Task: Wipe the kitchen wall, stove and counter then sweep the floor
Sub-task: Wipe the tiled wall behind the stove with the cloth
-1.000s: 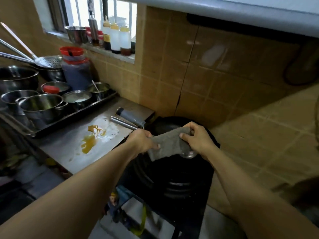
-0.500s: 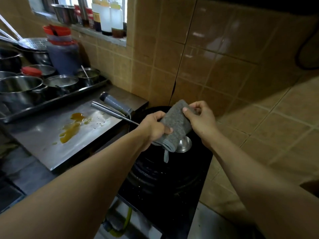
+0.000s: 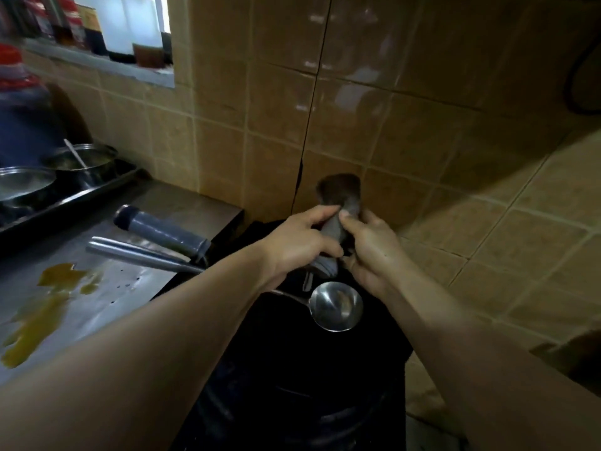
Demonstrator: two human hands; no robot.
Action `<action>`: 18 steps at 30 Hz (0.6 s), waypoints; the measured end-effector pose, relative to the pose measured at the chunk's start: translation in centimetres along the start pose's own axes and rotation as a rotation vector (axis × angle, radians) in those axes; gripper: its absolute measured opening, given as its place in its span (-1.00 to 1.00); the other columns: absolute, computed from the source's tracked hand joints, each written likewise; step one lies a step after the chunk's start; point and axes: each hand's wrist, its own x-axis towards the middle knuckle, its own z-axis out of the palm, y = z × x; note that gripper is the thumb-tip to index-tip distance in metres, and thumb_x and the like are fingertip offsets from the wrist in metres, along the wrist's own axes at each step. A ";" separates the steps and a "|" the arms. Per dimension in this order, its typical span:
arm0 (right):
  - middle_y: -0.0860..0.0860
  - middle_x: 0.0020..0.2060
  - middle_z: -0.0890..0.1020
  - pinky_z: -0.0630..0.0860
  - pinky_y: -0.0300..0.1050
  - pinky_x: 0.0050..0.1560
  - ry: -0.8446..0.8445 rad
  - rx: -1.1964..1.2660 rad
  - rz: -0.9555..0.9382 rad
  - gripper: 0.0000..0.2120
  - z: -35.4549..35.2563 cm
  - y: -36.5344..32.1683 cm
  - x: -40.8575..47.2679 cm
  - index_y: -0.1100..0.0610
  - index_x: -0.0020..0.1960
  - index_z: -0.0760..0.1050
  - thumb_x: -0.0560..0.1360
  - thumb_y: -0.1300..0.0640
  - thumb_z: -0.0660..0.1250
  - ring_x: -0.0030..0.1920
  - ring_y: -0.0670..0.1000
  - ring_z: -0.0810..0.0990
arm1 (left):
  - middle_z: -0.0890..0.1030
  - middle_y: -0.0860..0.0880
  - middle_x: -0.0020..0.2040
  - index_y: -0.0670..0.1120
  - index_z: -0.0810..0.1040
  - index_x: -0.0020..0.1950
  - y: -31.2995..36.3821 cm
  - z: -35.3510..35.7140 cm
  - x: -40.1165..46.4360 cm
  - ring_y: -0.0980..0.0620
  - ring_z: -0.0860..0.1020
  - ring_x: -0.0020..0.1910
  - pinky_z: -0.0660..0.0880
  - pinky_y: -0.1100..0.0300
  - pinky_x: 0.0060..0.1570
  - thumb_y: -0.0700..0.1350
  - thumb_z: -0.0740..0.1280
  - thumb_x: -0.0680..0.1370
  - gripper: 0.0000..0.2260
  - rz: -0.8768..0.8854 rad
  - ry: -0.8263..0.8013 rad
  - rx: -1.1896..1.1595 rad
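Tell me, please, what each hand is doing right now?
Left hand: grips the cloth.
Right hand: grips the same cloth.

No legible text anywhere.
Labels on the bottles (image 3: 113,24) along the window sill at 11 o'clock too blurred to read; nothing printed on the tiled wall (image 3: 406,125), the steel counter (image 3: 130,288) or the cloth (image 3: 338,203).
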 end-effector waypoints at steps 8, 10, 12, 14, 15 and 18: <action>0.11 0.07 0.56 0.58 -0.21 -0.06 0.355 -0.174 -0.294 -0.72 -3.2 -1.6 6.0 0.19 0.26 0.45 0.55 0.24 0.28 -0.02 0.08 0.56 | 0.53 -0.01 0.15 0.01 0.44 0.29 1.6 -0.5 6.3 0.06 0.51 0.04 0.44 0.17 -0.01 -0.25 0.24 0.55 -0.67 0.066 0.176 0.037; 0.12 0.06 0.55 0.55 0.01 0.13 0.364 -0.202 -0.326 -0.76 -4.2 -2.5 7.0 0.13 0.21 0.46 0.54 0.23 0.29 0.04 0.12 0.57 | 0.49 0.00 0.20 0.03 0.42 0.31 1.8 -0.5 7.9 0.07 0.47 0.04 0.43 0.28 -0.11 -0.27 0.25 0.55 -0.63 0.117 0.232 0.114; 0.10 0.07 0.55 0.55 0.05 0.09 0.361 -0.266 -0.367 -0.80 -5.4 -3.3 7.9 0.08 0.15 0.46 0.55 0.25 0.28 0.03 0.12 0.57 | 0.46 0.00 0.21 0.04 0.39 0.32 2.1 -0.3 9.6 0.06 0.48 0.01 0.42 0.34 -0.25 -0.27 0.26 0.54 -0.61 0.153 0.274 0.192; 0.05 -0.01 0.55 0.56 -0.07 -0.09 0.343 -0.301 -0.434 -0.80 -6.8 -4.0 8.7 0.06 0.13 0.45 0.56 0.27 0.26 -0.07 0.06 0.57 | 0.43 0.00 0.22 0.05 0.35 0.34 2.6 0.2 11.3 0.05 0.49 0.00 0.41 0.30 -0.27 -0.25 0.29 0.52 -0.58 0.206 0.318 0.293; 0.01 -0.07 0.55 0.54 -0.13 -0.17 0.336 -0.309 -0.472 -0.79 -7.4 -4.2 8.9 0.06 0.14 0.46 0.56 0.29 0.25 -0.12 0.01 0.57 | 0.42 -0.01 0.24 0.06 0.34 0.35 2.9 0.5 12.2 0.03 0.48 0.03 0.41 0.27 -0.24 -0.25 0.30 0.51 -0.55 0.238 0.342 0.349; -0.09 -0.16 0.54 0.52 -0.19 -0.26 0.365 -0.405 -0.590 -0.73 -9.1 -4.3 9.9 0.08 0.22 0.48 0.55 0.27 0.27 -0.17 -0.04 0.57 | 0.38 -0.03 0.31 0.05 0.30 0.40 3.8 1.2 14.3 -0.04 0.42 0.21 0.40 0.19 -0.11 -0.23 0.32 0.50 -0.49 0.321 0.402 0.495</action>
